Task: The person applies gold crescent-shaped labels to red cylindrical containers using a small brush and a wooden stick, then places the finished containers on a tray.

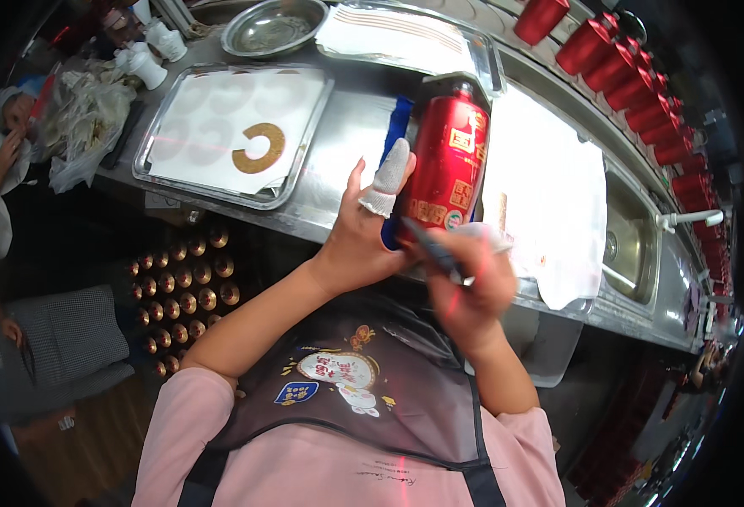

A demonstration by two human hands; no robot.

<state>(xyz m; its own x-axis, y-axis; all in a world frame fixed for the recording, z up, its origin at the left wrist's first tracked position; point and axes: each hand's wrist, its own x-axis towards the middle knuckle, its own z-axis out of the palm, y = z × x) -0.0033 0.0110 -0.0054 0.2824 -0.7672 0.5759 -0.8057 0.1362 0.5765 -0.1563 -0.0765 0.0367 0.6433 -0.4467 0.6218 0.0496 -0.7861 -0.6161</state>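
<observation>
Holding red bottle [444, 156] near counter edge [300, 229]

Centre: right hand [482, 283] motion-blurred, its dark tool [436, 252] too smeared to identify. Some left hand [362, 230] fingers hidden behind red bottle [444, 156]. Upper right: red can [541, 20] clipped by top edge.

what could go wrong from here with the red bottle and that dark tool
The dark tool in the right hand is near the lower end of the red bottle, so a slip might scratch its surface.
The left hand is also close by, and a stray stroke might catch it, though blur hides how sharp the tip is.
</observation>
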